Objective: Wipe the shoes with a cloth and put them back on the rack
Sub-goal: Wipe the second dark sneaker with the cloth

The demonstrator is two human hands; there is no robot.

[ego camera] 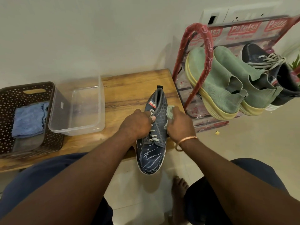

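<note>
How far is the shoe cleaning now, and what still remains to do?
Looks done: two green shoes and one navy shoe sit on the rack, though whether they were wiped cannot be seen. In hand: the left hand holds the other navy shoe at the table edge while the right hand presses a green cloth to its side. Left: its toe shows pale streaks; finish wiping, then rack it.
</note>
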